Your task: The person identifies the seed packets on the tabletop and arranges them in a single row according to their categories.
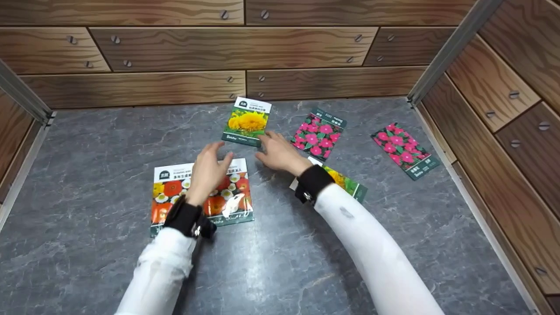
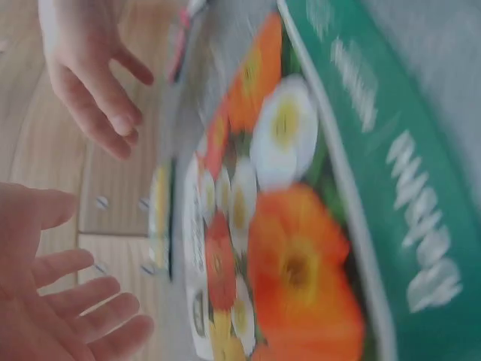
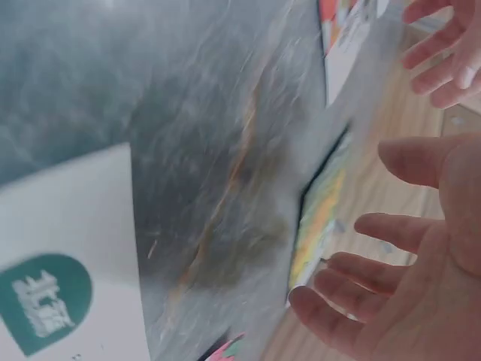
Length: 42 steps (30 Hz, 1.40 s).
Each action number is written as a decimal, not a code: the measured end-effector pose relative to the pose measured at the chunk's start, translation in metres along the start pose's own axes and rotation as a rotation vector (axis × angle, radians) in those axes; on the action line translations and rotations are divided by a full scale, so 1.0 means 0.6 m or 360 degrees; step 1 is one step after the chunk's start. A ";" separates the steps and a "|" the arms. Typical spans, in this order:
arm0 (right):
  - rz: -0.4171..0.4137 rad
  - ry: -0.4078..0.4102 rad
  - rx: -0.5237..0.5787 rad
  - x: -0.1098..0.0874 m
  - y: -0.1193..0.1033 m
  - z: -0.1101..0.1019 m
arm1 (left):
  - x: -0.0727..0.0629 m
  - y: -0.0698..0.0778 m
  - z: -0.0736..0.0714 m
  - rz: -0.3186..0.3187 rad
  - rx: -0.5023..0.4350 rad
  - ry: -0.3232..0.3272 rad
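My left hand (image 1: 209, 173) hovers over a large seed packet (image 1: 232, 199) printed with orange, red and white flowers, its fingers spread toward the back wall. In the left wrist view this palm (image 2: 68, 308) holds nothing. Beyond lies a smaller seed packet (image 1: 247, 121) with yellow flowers. At its lower right corner are the fingertips of my right hand (image 1: 283, 152), fingers loosely extended. The right wrist view shows that palm (image 3: 421, 271) bare, with fingers beside the yellow packet (image 3: 319, 218). Another yellow-flower packet (image 1: 352, 183) is partly hidden beneath my right wrist.
Two pink-flower seed packets lie to the right: one (image 1: 318, 133) just beyond the right hand, the other (image 1: 404, 151) near the right wall. Wood-patterned panels (image 1: 236, 48) close off the back and sides of the grey marbled surface (image 1: 100, 144).
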State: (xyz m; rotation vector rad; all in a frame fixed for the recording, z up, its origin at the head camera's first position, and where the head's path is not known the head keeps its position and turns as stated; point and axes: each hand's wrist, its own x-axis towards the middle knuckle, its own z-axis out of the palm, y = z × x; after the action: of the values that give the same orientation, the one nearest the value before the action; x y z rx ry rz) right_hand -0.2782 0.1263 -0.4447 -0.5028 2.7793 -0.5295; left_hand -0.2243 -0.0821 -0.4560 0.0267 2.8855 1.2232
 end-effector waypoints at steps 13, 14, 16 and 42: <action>0.0097 -0.0024 -0.0097 0.049 0.005 0.018 | 0.057 -0.014 0.019 -0.0016 0.0059 0.0018; 0.0100 -0.0034 -0.0105 0.049 0.005 0.020 | 0.058 -0.015 0.022 -0.0014 0.0055 0.0021; 0.0100 -0.0056 -0.0115 0.047 0.003 0.024 | 0.059 -0.016 0.026 -0.0003 0.0055 0.0030; 0.0773 0.0149 0.1774 0.070 -0.019 0.002 | 0.057 -0.012 0.031 -0.0062 0.0205 -0.0062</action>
State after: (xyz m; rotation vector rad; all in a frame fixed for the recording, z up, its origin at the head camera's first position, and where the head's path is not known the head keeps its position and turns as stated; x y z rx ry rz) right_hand -0.3127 0.0999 -0.4492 0.4317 2.0565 -1.7575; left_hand -0.2584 -0.0734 -0.4743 -0.0050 2.9112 1.0178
